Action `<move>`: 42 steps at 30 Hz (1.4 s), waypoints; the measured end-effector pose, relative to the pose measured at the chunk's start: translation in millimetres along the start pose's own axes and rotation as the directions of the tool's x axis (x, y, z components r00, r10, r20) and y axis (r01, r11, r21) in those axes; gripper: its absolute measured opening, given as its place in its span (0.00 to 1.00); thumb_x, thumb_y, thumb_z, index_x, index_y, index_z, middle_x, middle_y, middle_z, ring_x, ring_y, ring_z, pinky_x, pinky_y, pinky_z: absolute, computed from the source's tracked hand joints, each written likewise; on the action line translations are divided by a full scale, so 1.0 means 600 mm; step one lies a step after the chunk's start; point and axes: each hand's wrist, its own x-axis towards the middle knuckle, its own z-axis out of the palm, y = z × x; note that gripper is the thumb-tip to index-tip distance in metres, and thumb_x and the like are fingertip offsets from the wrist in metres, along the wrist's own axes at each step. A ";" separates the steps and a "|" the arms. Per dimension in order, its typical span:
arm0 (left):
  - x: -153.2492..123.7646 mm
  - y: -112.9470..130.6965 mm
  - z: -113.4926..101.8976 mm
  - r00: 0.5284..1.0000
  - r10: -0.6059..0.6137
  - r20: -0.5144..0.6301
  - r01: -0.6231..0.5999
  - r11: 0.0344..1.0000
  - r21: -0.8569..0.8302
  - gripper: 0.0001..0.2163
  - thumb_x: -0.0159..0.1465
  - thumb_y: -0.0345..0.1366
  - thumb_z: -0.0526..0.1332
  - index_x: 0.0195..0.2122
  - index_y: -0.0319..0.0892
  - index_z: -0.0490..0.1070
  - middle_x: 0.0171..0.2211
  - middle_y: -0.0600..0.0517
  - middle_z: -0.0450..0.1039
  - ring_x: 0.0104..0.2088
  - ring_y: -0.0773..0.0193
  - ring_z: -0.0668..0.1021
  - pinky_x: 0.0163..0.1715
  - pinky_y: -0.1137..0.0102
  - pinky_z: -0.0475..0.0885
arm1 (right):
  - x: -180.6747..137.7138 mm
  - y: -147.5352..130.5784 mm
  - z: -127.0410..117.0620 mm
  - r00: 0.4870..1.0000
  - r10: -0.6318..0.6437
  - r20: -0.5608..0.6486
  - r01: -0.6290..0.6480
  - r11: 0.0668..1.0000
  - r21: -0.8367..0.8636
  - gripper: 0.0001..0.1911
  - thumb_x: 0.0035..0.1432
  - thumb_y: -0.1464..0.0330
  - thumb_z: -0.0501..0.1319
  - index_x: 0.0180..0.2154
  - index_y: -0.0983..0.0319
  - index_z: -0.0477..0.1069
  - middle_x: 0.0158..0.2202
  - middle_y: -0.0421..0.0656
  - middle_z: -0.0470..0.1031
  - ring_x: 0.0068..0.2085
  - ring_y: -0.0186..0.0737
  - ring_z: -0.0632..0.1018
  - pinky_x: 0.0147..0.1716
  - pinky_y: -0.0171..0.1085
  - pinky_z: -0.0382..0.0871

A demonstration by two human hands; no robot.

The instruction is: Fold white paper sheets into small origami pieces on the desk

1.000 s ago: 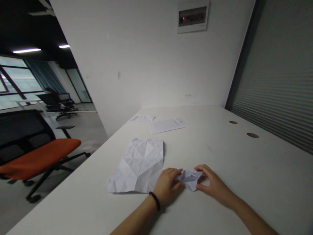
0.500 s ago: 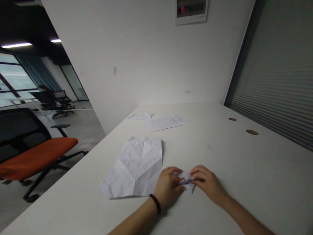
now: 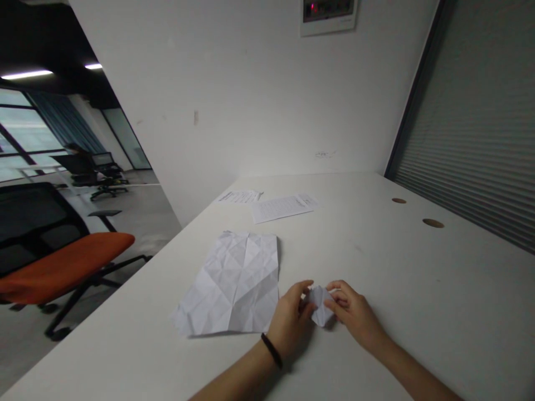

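Observation:
A small folded white paper piece (image 3: 320,306) stands between my two hands on the white table (image 3: 418,289). My left hand (image 3: 291,322), with a black band at the wrist, pinches its left side. My right hand (image 3: 354,316) pinches its right side with curled fingers. Just left of my hands a larger creased white sheet (image 3: 236,284) lies flat.
Two printed sheets (image 3: 284,206) lie farther back near the wall. Two round cable holes (image 3: 433,223) sit at the right of the table beside a ribbed shutter. An orange-seated office chair (image 3: 58,262) stands left of the table edge.
The small paper was spread wider and flatter a second ago; my hands have since pressed it together, and it now stands more upright between my fingers. The view tilted slightly.

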 end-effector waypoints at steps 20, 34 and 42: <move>-0.006 0.015 -0.009 0.984 0.121 0.130 -0.150 0.959 0.240 0.22 0.51 0.26 0.53 0.50 0.40 0.64 0.45 0.47 0.68 0.46 0.57 0.68 0.50 0.61 0.61 | -0.016 -0.027 -0.009 0.952 -0.223 0.210 0.295 0.849 -0.439 0.15 0.51 0.74 0.57 0.42 0.58 0.67 0.39 0.43 0.66 0.40 0.40 0.70 0.42 0.38 0.67; -0.005 0.024 0.011 0.982 0.170 -0.084 -0.163 0.983 0.084 0.24 0.50 0.18 0.51 0.47 0.42 0.61 0.44 0.49 0.66 0.41 0.63 0.71 0.42 0.69 0.68 | -0.005 -0.028 0.015 0.895 -0.446 0.021 0.370 0.713 -0.596 0.09 0.54 0.77 0.47 0.30 0.60 0.62 0.27 0.41 0.65 0.27 0.37 0.70 0.26 0.35 0.66; 0.003 0.006 -0.018 0.958 0.196 0.208 -0.277 0.813 0.511 0.13 0.60 0.29 0.57 0.46 0.43 0.67 0.46 0.50 0.70 0.46 0.56 0.69 0.45 0.61 0.67 | -0.001 -0.025 -0.025 0.965 -0.208 0.157 0.261 0.765 -0.589 0.12 0.50 0.78 0.53 0.33 0.60 0.70 0.35 0.43 0.68 0.40 0.40 0.70 0.42 0.38 0.64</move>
